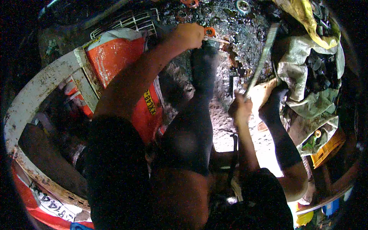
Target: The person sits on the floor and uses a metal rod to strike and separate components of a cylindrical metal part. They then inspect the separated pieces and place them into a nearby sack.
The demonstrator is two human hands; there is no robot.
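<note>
My left hand [191,35] is closed near the top middle, and a thin pale metal piece [218,39] sticks out from it to the right. Right beside those fingers is an orange ring [209,32]. Lower and to the right, my right hand [242,109] is wrapped round the lower end of a long, narrow, ridged metal bar [263,55]. The bar slants up and away to the right over the dark, oily ground. What the hidden part of the metal piece in my left fist looks like, I cannot tell.
Red-and-white sacks [115,57] lie left, beside a rusty pale curved frame [42,86] and a wire rack [126,23]. Crumpled whitish sacking [293,73] and yellow plastic [306,19] fill the right. A metal ring [243,6] lies far off. My legs flank the work.
</note>
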